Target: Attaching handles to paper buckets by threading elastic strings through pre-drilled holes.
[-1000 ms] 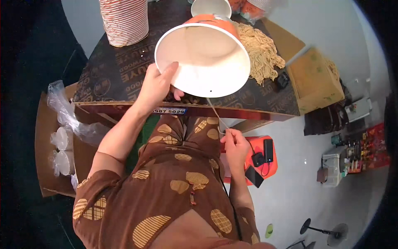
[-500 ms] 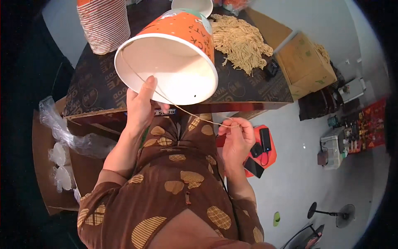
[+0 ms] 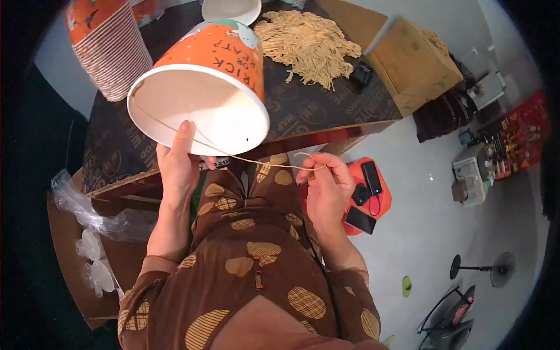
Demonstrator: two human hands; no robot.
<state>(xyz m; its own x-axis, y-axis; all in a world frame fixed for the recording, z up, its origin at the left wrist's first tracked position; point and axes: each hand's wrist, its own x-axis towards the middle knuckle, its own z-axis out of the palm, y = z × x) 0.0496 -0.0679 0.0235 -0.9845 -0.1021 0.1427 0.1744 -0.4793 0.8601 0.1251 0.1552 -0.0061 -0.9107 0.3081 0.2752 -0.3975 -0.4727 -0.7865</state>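
Note:
An orange paper bucket [image 3: 192, 55] with a white inside is tipped so its mouth faces me. My left hand [image 3: 179, 166] grips its lower rim, the thumb inside and the fingers beneath. A thin tan cord [image 3: 251, 161] comes from the bucket's left inner wall, passes by my left thumb and crosses the rim. Its other end is pinched between the fingertips of my right hand [image 3: 328, 184], with a short tail sticking up. One small dark hole shows in the bucket wall near the lower right rim.
On the dark table [image 3: 116, 140] stand a tall stack of orange buckets [image 3: 111, 52], a white bowl-like container [image 3: 232, 10] and a heap of tan cords [image 3: 306, 46]. Cardboard boxes [image 3: 414, 67] sit at right. A red stool [image 3: 379, 204] holds black devices. Plastic wrap [image 3: 87, 204] hangs at left.
The whole scene has shifted left in view as my head turned. My left hand still holds the bucket, and my right hand still pinches the cord, whose short tail now stands up more.

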